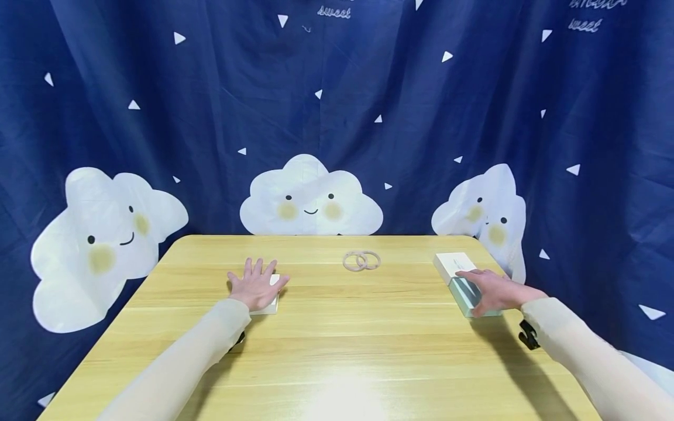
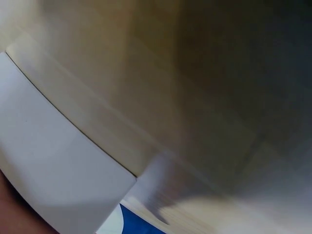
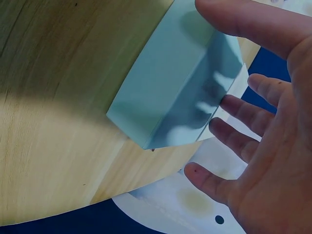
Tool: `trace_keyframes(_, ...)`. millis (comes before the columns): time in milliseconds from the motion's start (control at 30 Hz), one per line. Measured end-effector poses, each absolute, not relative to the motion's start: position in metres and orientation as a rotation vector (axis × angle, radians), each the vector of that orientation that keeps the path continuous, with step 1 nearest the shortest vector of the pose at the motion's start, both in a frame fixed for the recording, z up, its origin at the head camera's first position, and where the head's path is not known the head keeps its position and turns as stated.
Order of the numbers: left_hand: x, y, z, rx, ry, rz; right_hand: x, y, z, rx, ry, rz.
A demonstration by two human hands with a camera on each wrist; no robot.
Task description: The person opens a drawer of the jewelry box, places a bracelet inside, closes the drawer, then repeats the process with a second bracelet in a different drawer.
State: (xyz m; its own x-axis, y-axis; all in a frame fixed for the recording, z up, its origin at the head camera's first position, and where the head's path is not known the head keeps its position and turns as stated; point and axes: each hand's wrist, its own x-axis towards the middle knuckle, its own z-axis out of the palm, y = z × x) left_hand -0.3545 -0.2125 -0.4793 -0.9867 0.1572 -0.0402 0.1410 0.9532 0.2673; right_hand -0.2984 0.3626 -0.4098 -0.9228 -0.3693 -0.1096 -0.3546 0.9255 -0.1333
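The left hand [image 1: 256, 287] lay palm down over a flat white piece [image 1: 270, 308] on the table [image 1: 347, 327], its fingers straight and fanned apart, thumb out to the side. The white piece showed past the thumb and below the palm. The left wrist view was blurred and dim, so I could not tell whether the palm pressed on it or hovered just above; a straight edge and a corner of the piece did show there.

The right hand [image 1: 497, 290] was at a box [image 1: 462, 299] near the table's right edge. The box was pale green at the near end and white at the far end, with a seam between. The fingers were stretched out and parted, not wrapped round it. In the right wrist view the thumb crossed in front of the green part, the fingertips came near the seam, and finger shadows fell on the green side.

Two pale rings [image 1: 358, 261] lay overlapping toward the back of the table, between the hands, well apart from both. Light sleeves [image 1: 195, 351] covered both arms, and a black fitting [image 1: 529, 335] showed under the right cuff. Behind the table hung a dark blue curtain [image 1: 337, 70] printed with white triangles and smiling clouds [image 1: 310, 184].
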Motion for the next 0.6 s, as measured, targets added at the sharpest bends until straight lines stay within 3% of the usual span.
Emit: trace_keyframes(600,-0.3547,-0.2122,-0.4778,0.231,3.033,0.406,-0.2975,0.3628,-0.4118,-0.606,2.912,-0.276)
